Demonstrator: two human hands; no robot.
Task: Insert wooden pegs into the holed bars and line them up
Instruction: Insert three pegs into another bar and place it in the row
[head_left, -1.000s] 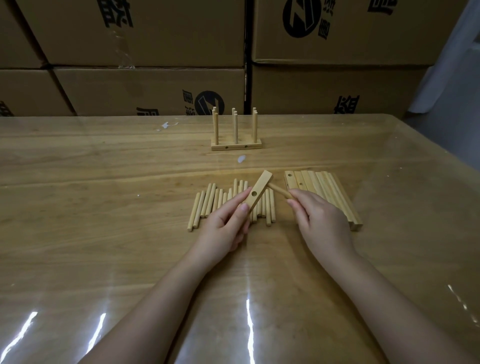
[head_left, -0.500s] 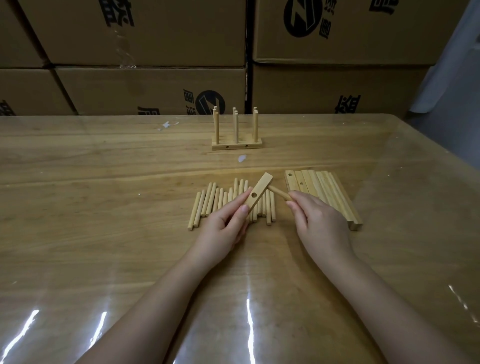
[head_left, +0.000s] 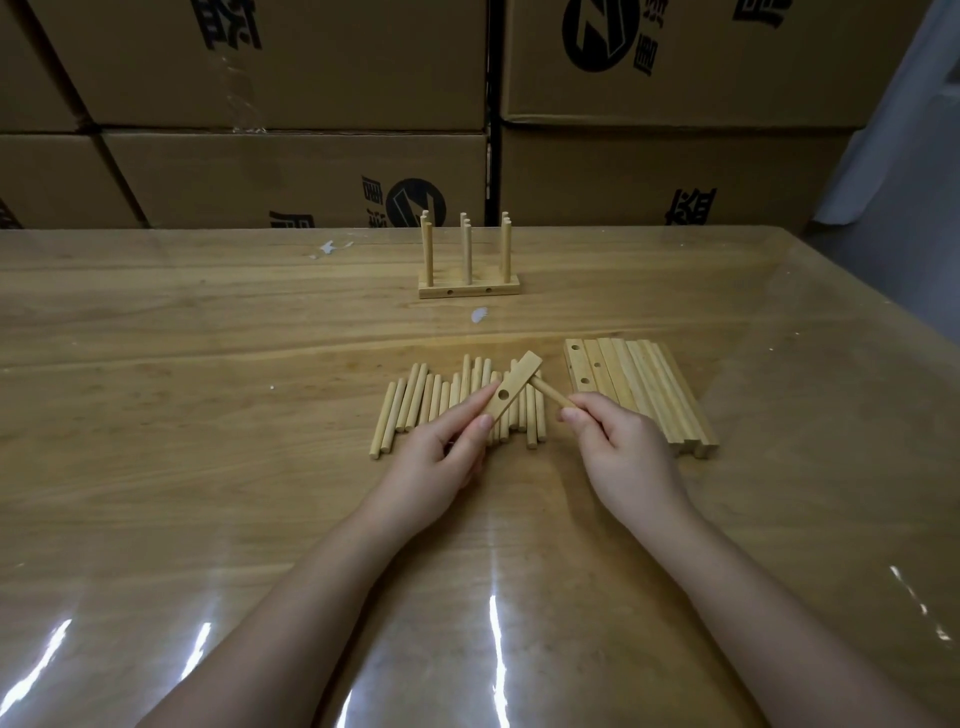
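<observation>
At the frame's centre, our left hand (head_left: 441, 457) pinches a flat pale wooden bar with a round hole (head_left: 511, 387), tilted above the row of loose wooden pegs (head_left: 415, 405) on the tabletop (head_left: 208, 467). Our right hand (head_left: 618, 452) grips a short round wooden peg (head_left: 550, 395), whose tip touches the bar's upper end.

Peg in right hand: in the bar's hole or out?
Cannot tell: the peg meets the bar on its hidden far side. The one visible hole is empty.
</observation>
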